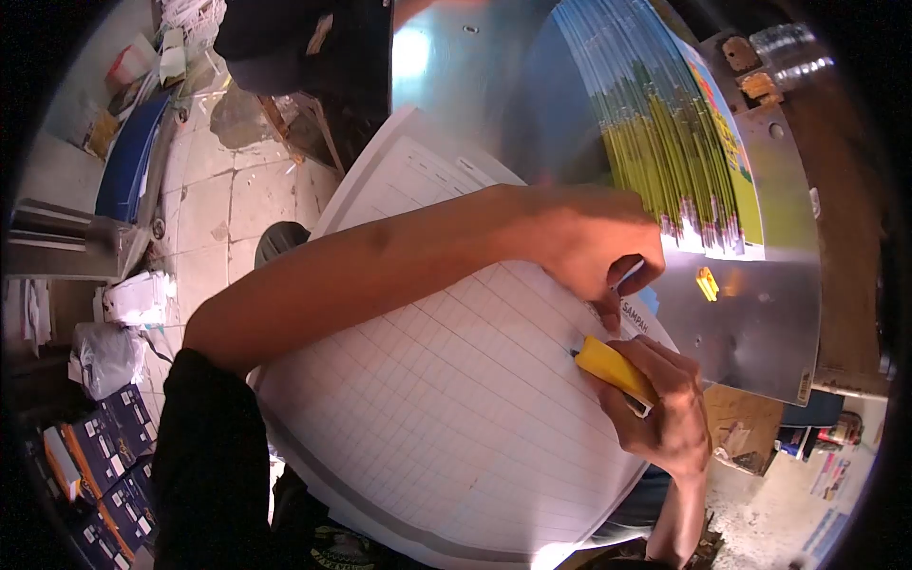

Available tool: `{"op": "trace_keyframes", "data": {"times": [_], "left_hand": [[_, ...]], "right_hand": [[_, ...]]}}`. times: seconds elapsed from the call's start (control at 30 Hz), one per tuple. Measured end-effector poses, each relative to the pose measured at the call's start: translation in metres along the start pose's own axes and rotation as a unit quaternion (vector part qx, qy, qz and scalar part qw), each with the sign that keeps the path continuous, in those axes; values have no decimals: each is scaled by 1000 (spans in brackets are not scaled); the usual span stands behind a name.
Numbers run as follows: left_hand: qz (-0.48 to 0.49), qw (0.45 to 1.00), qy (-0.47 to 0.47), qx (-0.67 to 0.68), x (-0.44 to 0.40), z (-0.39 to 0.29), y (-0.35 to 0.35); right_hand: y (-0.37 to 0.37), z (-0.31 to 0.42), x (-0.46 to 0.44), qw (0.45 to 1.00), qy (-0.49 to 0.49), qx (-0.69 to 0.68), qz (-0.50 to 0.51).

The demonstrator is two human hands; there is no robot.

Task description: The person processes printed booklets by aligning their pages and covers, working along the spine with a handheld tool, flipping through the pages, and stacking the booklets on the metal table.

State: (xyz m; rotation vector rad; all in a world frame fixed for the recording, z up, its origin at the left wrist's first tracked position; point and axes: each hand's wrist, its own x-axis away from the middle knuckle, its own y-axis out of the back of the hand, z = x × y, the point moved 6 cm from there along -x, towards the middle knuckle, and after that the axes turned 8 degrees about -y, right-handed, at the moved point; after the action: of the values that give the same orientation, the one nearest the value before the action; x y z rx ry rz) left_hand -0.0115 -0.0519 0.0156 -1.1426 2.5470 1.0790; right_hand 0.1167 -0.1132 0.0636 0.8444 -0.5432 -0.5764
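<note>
A large stack of ruled white sheets [446, 399], printed with table lines, lies tilted across my lap and against the metal table. My left arm reaches over it from the left. At its upper right edge, my left hand [594, 242] has curled fingers, with the thumb and fingertips gripping the sheets. Just below, my right hand [665, 404] is wrapped round a yellow hand tool [613, 369] with a small dark metal tip. That tip points left, over the sheets. A printed sheet reading "SAMPAH" [635, 316] shows between my hands.
On the metal table [741, 332] stands a row of thin booklets [665, 133] with blue and green edges. Beside them lies a small yellow object [707, 284]. Dark boxes [114, 446] and a plastic bag [109, 361] are at the left, beside a tiled floor [204, 209].
</note>
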Motion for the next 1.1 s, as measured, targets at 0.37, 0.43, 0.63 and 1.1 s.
{"op": "trace_keyframes", "data": {"times": [0.37, 0.43, 0.63, 1.1], "left_hand": [[-35, 998, -30, -39, 4, -4, 0], [-32, 997, -46, -56, 1, -3, -4], [-48, 996, -56, -56, 3, -6, -3], [-44, 998, -21, -41, 3, -2, -2]], "right_hand": [[-12, -4, 4, 993, 41, 105, -41], [-13, -2, 7, 979, 81, 173, -66], [-16, -8, 8, 977, 77, 183, -77], [-11, -12, 0, 999, 8, 21, -43]]}}
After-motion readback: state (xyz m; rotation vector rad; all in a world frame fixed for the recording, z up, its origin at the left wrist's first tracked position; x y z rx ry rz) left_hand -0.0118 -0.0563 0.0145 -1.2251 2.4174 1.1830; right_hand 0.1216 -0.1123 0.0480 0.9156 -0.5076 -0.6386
